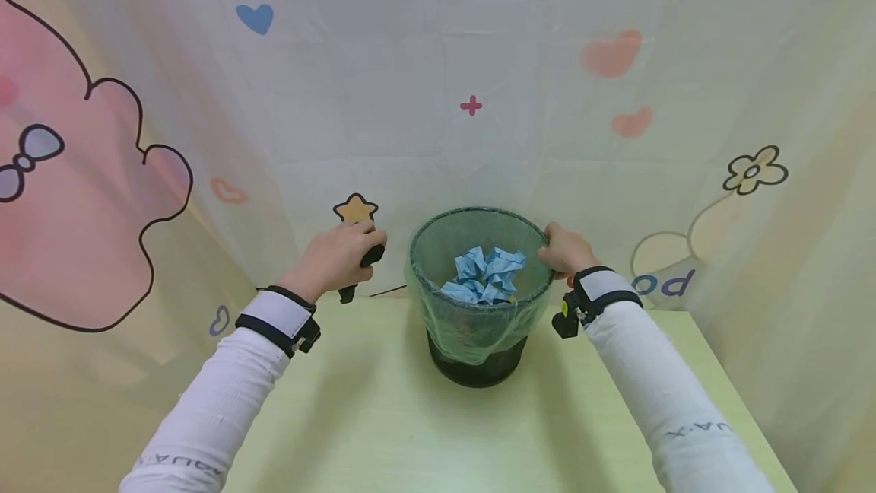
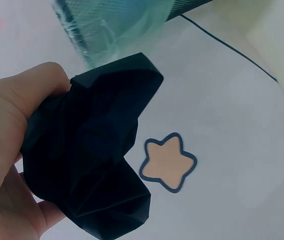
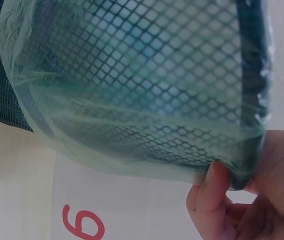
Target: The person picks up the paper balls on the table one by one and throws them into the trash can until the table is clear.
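A black mesh wastebasket (image 1: pixel 477 375) stands on the table, lined with a thin green plastic bag (image 1: pixel 472 337) folded over its rim. Crumpled blue paper (image 1: pixel 482 276) lies inside it. My right hand (image 1: pixel 569 251) grips the rim on the right, fingers curled over the bag's outside in the right wrist view. To the left of the basket, my left hand (image 1: pixel 340 259) is raised above the table's back edge. Its thumb and fingers hold a crumpled black piece (image 2: pixel 89 150) that looks like paper, apart from the basket in the head view.
The pale yellow-green table (image 1: pixel 383 432) spreads in front of the basket. Behind it hangs a printed curtain (image 1: pixel 411 97) with hearts, stars and a pink figure. A thin dark line (image 2: pixel 227 47) runs past the basket in the left wrist view.
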